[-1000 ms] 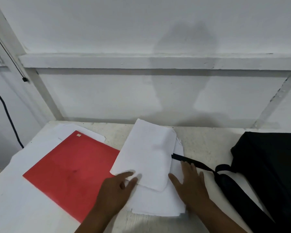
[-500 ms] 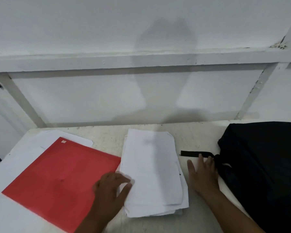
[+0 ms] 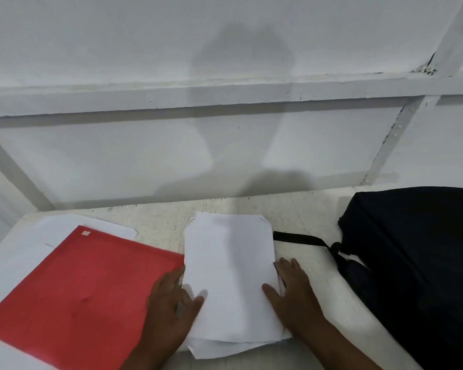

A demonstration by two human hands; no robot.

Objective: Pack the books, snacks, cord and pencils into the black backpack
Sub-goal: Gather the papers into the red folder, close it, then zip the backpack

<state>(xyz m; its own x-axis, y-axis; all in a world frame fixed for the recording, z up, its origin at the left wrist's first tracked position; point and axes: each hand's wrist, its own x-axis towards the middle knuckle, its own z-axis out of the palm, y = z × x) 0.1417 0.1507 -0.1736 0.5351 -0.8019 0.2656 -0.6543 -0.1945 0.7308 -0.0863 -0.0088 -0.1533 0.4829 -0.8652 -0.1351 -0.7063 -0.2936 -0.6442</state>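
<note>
While your two hands bracket the stack of white papers [image 3: 229,279], treat that stack as your landmark. Your left hand [image 3: 169,303] lies against its left edge, fingers relaxed, thumb resting on the top sheet. Your right hand [image 3: 292,292] presses flat against its right edge, fingers straight, thumb on the paper. Left of the stack a red folder [image 3: 86,289] lies over loose white sheets [image 3: 24,249]. Right of the stack sits the black backpack [image 3: 417,263], its strap [image 3: 300,239] reaching to the stack's right edge.
</note>
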